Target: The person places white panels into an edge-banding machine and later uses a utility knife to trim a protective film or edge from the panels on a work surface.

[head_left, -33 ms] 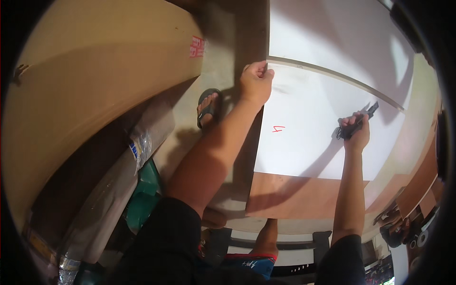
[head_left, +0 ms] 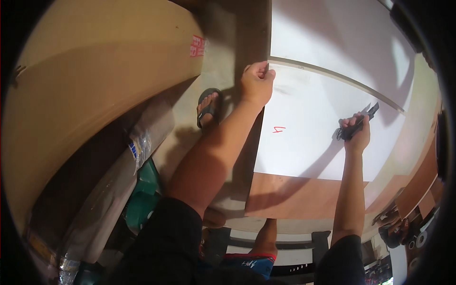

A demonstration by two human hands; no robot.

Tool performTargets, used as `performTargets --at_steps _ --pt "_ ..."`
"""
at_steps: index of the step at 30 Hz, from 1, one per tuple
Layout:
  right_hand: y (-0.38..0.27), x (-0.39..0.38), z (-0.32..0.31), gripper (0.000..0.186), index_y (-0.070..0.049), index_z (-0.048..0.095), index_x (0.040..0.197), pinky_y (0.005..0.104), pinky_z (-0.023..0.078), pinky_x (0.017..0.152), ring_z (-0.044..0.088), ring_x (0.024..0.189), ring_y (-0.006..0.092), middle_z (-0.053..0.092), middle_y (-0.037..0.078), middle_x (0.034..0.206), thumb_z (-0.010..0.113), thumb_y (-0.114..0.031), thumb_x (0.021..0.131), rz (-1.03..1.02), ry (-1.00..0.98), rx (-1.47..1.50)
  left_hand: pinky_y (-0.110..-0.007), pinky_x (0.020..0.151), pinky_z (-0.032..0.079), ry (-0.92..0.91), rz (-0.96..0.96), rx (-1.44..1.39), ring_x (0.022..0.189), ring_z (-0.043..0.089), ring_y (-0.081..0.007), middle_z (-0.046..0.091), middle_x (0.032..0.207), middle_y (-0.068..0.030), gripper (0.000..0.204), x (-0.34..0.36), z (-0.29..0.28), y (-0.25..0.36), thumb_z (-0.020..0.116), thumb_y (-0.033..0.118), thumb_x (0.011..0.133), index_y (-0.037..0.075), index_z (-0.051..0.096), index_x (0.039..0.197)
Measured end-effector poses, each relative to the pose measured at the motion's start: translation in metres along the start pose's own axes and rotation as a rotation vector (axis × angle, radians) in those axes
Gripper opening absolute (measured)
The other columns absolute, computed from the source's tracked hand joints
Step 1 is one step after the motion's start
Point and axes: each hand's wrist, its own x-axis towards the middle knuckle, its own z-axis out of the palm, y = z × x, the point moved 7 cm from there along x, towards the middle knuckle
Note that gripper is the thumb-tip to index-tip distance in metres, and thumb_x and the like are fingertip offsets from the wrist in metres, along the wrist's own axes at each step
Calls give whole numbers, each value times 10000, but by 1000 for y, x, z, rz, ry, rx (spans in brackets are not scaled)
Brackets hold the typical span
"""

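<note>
My left hand [head_left: 257, 86] is closed in a pinch at the left edge of a white sheet [head_left: 304, 152], beside the end of a long narrow strip [head_left: 332, 73]. A small dark bit shows between thumb and finger, too little to name. Over the right part of the sheet, my right hand [head_left: 358, 137] is closed around a black hand tool [head_left: 352, 128] with a narrow tip pointing up and right. Its exact kind is unclear. The strip crosses the white surface, and another white panel [head_left: 327, 28] lies beyond it. A red mark [head_left: 279, 129] is drawn on the near sheet.
Brown board [head_left: 289, 194] shows along the sheet's near edge. A large cardboard box [head_left: 104, 61] stands at left, above a plastic-wrapped roll [head_left: 104, 204] and a green object [head_left: 142, 204]. A sandalled foot [head_left: 209, 107] rests on the floor. Assorted items [head_left: 396, 230] crowd the lower right.
</note>
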Motion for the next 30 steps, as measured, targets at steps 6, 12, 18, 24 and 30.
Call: performTargets --at_steps 6,12,18,24,30 --pt "5 8 -8 354 -54 546 921 383 424 624 471 614 257 457 62 650 487 -383 1040 -49 -32 -9 -378 1027 477 284 232 229 1223 579 -292 573 1338 -185 409 -35 5 31 694 82 893 -22 613 1279" --pt "3 7 3 332 -58 523 910 420 437 600 450 583 252 467 72 659 484 -361 1038 -56 16 -43 -469 1236 242 -146 902 649 1424 417 -273 533 1446 -76 464 -104 83 60 677 202 856 125 622 1310" --pt "-7 0 16 330 -31 536 941 361 455 599 517 603 227 503 68 691 504 -335 1064 -15 -110 -81 -435 1246 210 -244 1229 1003 1423 410 -169 530 1475 -2 410 -106 122 49 584 294 937 165 631 1323" --pt "-60 -22 93 393 14 589 1224 260 479 671 528 714 99 518 -1 773 590 -338 1050 -129 -409 -851 -439 1243 210 -316 1087 1107 1437 390 -169 461 1548 -14 462 -100 123 50 529 331 970 189 557 1409" --pt "-65 -39 218 306 15 653 1156 349 489 719 571 734 219 612 117 823 561 -251 1035 -278 -909 -1497 -474 1246 181 -396 1017 1113 1506 271 -253 250 1673 -51 590 -98 133 32 449 392 997 150 405 1533"
